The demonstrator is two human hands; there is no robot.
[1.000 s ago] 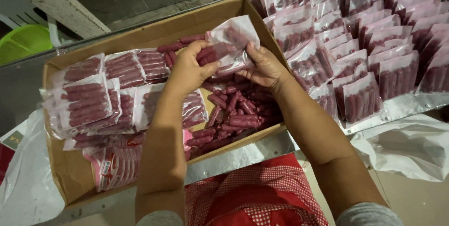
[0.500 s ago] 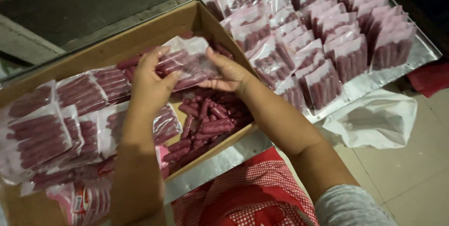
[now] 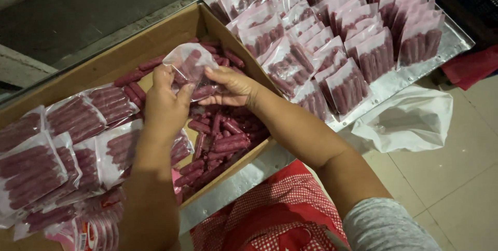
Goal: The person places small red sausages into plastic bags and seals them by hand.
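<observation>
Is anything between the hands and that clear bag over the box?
Nothing visible. Both the left hand and the right hand already grip the bag directly, above the loose sausages in the box. The filled packs lie off to the left, apart.

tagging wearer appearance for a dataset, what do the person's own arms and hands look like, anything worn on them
Both hands, left hand and right hand, are bare: no gloves, rings or watch that show. The forearms are uncovered too. A grey sleeve covers the right upper arm at the frame's lower edge. Below the arms lies a red and white checked apron.
</observation>
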